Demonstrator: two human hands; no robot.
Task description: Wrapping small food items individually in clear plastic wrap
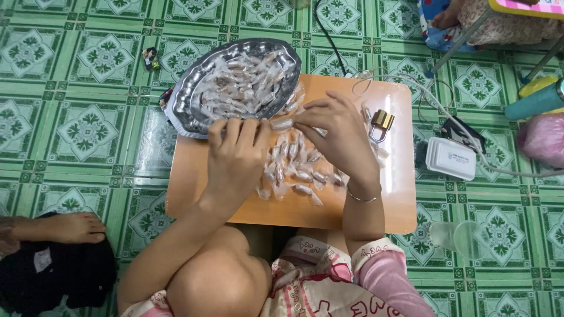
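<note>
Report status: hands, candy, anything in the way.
Left hand and right hand pinch one wrapped candy between them. Wrapped pile beneath, on table. Tray, padlock alongside, nothing blocking.

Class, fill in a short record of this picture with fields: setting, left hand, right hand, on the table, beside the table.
Setting: small wooden table on a green patterned tile floor
Left hand: pinches one end of a wrapped candy
Right hand: pinches the other end
On the table: silver tray of wrapped pieces, loose pile, brass padlock
Beside the table: white box
</note>
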